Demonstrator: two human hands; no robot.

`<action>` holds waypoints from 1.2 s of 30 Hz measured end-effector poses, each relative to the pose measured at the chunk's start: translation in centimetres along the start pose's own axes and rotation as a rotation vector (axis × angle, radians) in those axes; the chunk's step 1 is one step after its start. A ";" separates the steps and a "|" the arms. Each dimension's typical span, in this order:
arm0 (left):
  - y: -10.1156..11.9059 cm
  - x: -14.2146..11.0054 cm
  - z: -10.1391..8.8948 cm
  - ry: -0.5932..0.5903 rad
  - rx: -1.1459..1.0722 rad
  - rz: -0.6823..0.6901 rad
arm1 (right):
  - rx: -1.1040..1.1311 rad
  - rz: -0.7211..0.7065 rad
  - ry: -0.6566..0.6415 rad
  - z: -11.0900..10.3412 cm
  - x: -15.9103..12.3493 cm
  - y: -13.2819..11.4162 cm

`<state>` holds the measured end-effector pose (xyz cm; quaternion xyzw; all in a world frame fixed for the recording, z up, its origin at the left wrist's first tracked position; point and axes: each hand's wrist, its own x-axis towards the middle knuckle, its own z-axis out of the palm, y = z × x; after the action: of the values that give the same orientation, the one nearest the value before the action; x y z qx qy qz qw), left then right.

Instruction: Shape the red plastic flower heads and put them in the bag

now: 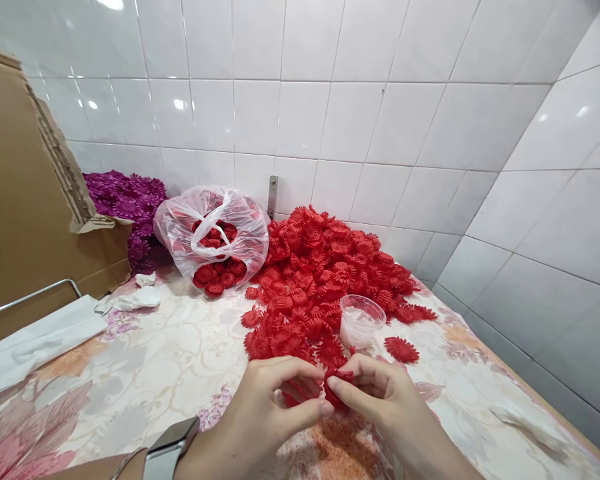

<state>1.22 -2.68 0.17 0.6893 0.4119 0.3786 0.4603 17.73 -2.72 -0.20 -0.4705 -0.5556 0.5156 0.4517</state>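
Note:
My left hand (263, 407) and my right hand (387, 400) meet low in the middle, fingers pinched together on a red fabric flower (336, 390) held between them. A watch (170, 447) sits on my left wrist. Just beyond my hands lies a large heap of red fabric flowers (325, 280) on the flowered tablecloth (175, 360). A small clear plastic cup (361, 321) stands at the heap's near right edge. One loose red flower (401, 349) lies to the right of the cup.
A clear plastic bag (213, 237) with red flowers sits at the back. Purple flowers (127, 200) are piled behind it at left. A cardboard box (30, 193) stands at far left, white cloth (35, 343) before it. White tiled walls (530, 200) close the back and right.

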 end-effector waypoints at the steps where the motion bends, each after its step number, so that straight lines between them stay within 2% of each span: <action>1: -0.1 0.0 0.1 -0.024 -0.074 -0.038 | -0.051 -0.022 0.006 0.0 -0.1 0.0; 4: -0.3 0.2 0.3 -0.069 -0.285 -0.183 | -0.322 -0.141 0.037 0.0 -0.4 0.1; 7: -0.4 0.5 0.4 -0.049 -0.395 -0.307 | -0.624 -0.404 0.089 -0.1 -0.9 0.6; 10: -0.4 0.7 0.5 -0.025 -0.444 -0.342 | -0.818 -0.719 0.108 -0.4 -1.0 1.4; 13: -0.4 0.6 0.7 0.012 -0.504 -0.358 | -0.881 -0.877 0.094 -0.6 -0.9 2.0; 17: -0.8 0.6 0.7 0.057 -0.618 -0.414 | -0.899 -0.923 0.036 -0.2 -0.9 2.3; 21: -0.9 0.8 0.2 0.061 -0.498 -0.349 | -0.903 -0.965 -0.010 0.0 -1.3 1.8; 29: -0.8 1.0 -0.1 0.040 -0.411 -0.279 | -0.732 -0.698 -0.046 -0.3 -1.2 0.6; 36: -0.8 0.7 0.3 -0.028 -0.359 -0.307 | -0.588 -0.685 -0.033 -0.1 -1.1 1.2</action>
<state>1.56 -1.97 -0.61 0.5307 0.4314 0.3618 0.6335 18.09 -3.73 -1.40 -0.3595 -0.8093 0.1638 0.4347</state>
